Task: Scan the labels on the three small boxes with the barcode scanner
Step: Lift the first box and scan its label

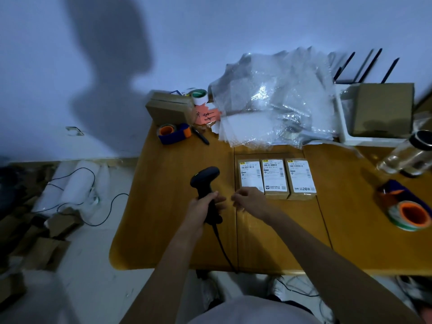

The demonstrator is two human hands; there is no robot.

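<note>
Three small brown boxes with white shipping labels lie side by side on the wooden table (177, 242): the left box (249, 174), the middle box (275, 176) and the right box (301, 177). My left hand (203, 205) grips the handle of a black barcode scanner (205, 181), whose head points up and away, left of the boxes. Its cable runs back over the table's front edge. My right hand (250, 199) hovers just in front of the left box, fingers loosely curled, holding nothing.
A heap of bubble wrap (275, 99) lies behind the boxes. Tape dispensers sit at the back left (174, 133) and right edge (406, 206). A clear bottle (406, 155), a white tray with a cardboard box (381, 111) and stacked cartons (168, 106) ring the table.
</note>
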